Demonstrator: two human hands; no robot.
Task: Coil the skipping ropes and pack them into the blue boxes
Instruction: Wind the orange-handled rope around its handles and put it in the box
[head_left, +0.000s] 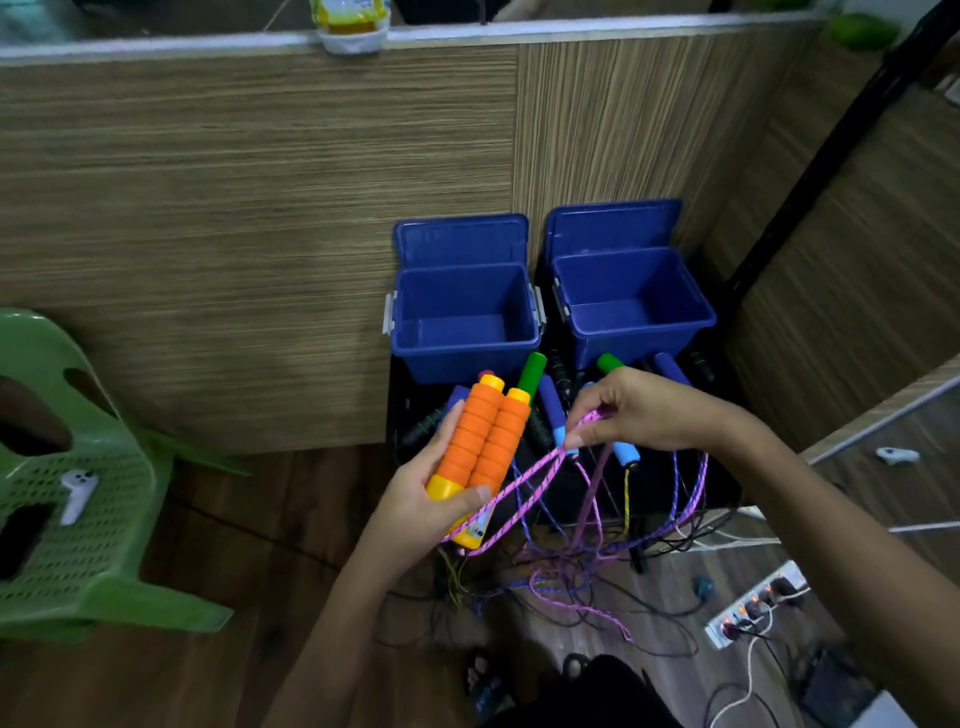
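My left hand (421, 493) grips two orange foam handles (480, 441) side by side, upright. A pink braided rope (524, 488) runs from them to my right hand (639, 410), which pinches a loop of it and lifts it. More rope hangs down in a tangle (576, 566) over the floor. Two blue boxes stand open behind: the left box (465, 322) and the right box (631, 306), both empty, lids tipped back. Several other ropes with green (532, 371) and blue handles (550, 405) lie on a black surface in front of the boxes.
A green plastic chair (88, 493) with a white controller on its seat stands at the left. A wood-grain partition (260, 208) rises behind the boxes. A power strip (753, 603) with cables lies on the floor at the lower right.
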